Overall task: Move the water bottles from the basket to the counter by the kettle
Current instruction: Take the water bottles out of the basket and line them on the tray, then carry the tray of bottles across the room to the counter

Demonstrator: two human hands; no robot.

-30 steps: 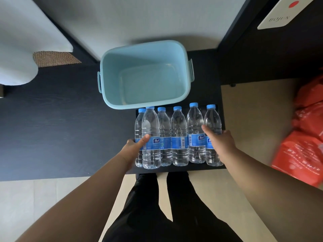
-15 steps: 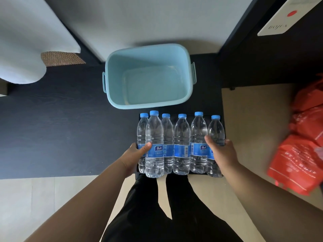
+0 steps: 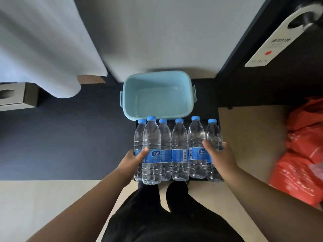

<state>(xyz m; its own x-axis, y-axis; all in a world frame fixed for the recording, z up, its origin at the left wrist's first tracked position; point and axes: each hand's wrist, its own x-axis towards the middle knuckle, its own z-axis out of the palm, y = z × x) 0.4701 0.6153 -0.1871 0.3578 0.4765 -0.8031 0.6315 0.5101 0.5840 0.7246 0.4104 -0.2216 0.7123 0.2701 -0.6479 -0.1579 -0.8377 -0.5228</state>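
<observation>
- Black trousers [image 3: 157, 215] are seen at 6 o'clock, nearest.
- Just past them, six water bottles [image 3: 179, 151] are held upright in a row at the near edge of the dark counter [image 3: 70, 145].
- The left hand [image 3: 134, 158] is curled round the 9 o'clock end, thumb pressed on the front.
- The right hand [image 3: 221, 154] is wrapped round the 3 o'clock bottle.
- At 12 o'clock, the blue basket [image 3: 158, 95] is left empty.
- No kettle is seen. Next, the row should likely be squeezed evenly and set beside it.

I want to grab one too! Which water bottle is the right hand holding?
The bottle at the far right end of the row. The right hand has its fingers curled round it; none of the other five bottles sits inside that hand.
</observation>
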